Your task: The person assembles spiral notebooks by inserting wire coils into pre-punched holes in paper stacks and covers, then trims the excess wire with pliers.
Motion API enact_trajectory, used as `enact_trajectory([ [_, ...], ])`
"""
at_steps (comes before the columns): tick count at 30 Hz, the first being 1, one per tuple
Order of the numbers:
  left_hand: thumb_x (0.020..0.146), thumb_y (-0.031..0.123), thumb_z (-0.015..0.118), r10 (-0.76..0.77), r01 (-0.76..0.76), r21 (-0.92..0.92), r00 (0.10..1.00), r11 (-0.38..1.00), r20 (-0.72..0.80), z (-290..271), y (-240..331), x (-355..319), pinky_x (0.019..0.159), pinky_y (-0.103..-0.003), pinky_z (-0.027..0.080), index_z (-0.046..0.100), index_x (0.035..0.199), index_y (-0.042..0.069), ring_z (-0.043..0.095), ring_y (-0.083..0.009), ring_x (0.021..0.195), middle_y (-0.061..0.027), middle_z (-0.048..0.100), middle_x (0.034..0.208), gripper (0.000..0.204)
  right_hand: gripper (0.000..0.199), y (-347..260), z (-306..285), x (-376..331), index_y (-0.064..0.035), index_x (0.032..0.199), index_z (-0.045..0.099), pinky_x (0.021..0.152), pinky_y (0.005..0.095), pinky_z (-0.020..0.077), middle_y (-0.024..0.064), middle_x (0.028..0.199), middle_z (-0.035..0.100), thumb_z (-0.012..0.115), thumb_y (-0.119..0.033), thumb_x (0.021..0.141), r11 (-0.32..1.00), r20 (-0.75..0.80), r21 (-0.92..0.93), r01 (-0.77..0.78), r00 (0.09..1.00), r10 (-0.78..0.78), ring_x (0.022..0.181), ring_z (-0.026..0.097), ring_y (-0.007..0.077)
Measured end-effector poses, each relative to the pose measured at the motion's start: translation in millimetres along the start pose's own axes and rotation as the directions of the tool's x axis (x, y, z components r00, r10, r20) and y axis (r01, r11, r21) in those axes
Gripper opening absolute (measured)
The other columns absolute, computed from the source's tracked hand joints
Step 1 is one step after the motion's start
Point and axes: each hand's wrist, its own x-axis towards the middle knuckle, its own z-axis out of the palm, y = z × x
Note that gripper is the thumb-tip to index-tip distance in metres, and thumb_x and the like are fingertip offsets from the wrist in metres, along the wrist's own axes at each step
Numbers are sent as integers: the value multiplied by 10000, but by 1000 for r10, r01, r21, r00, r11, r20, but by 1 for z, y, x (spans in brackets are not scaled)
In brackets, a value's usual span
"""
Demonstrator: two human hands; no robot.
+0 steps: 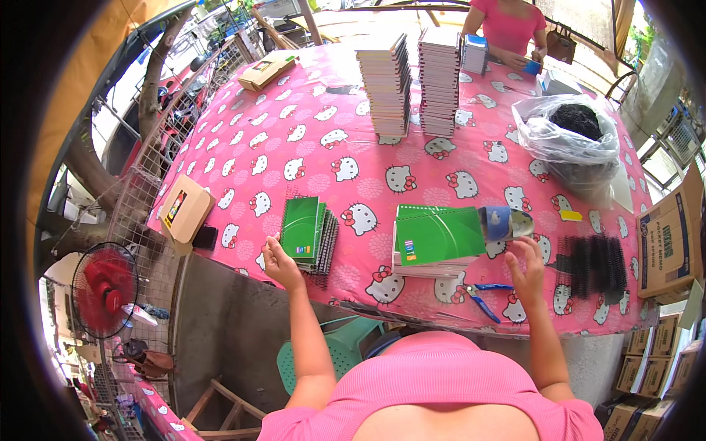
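Observation:
My left hand [278, 264] is beside a stack of green spiral notebooks [300, 231], its fingers extended along the stack's left edge. Black coil bindings show along the right side of that stack. A second pile of green-covered notebooks [439, 237], with white pages underneath, lies in front of me. My right hand [526, 263] is raised off the pile's right side with fingers apart, nearest to a short blue, cylinder-like thing [497, 223] whose kind I cannot make out. Close to this hand lie blue-handled pliers [485, 300].
Black plastic coils [592, 266] lie at the right, near a yellow piece [571, 216] and a cardboard box [669, 239]. Farther back are a clear bag [577, 151] with black contents and two tall notebook stacks [384, 92]. Across the table, a person in pink [507, 33] handles something blue.

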Motion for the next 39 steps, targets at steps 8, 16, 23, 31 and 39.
enact_trajectory([
  [8,947,299,603,15,-13,81,999,997,-34,-7,-14,18,615,-233,440,702,887,-24,569,-57,681,-53,693,810,343,395,-62,12,67,21,1040,624,700,251,476,57,914,639,702,-323,863,818,245,442,-368,927,284,780,587,116],
  [16,881,156,696,-39,38,10,980,999,196,-25,-12,21,798,-278,496,670,1062,-30,617,-126,881,-59,681,1034,261,263,-88,10,88,29,1075,542,681,240,503,58,873,647,666,-92,876,659,471,548,-515,841,266,752,598,85],
  [23,906,169,642,276,-240,-138,857,961,435,35,178,-21,1068,-382,319,479,1351,42,474,-201,1259,-135,498,1375,491,220,-94,-2,75,-39,974,484,676,231,465,27,872,602,645,31,842,820,117,566,-84,993,21,807,572,76],
  [31,752,82,718,508,-594,-297,223,747,832,120,219,-109,965,-417,334,702,915,79,616,-199,800,-33,687,816,163,261,-56,-22,67,-15,931,583,718,324,506,91,959,649,762,-81,751,915,61,390,98,989,-132,848,621,170],
  [39,775,148,729,465,-536,-305,191,787,864,129,239,-111,965,-410,329,711,885,88,613,-184,795,-31,684,823,127,238,133,-59,8,-28,924,643,775,434,516,184,962,632,713,-175,752,683,-81,-563,-465,854,514,883,640,359],
])
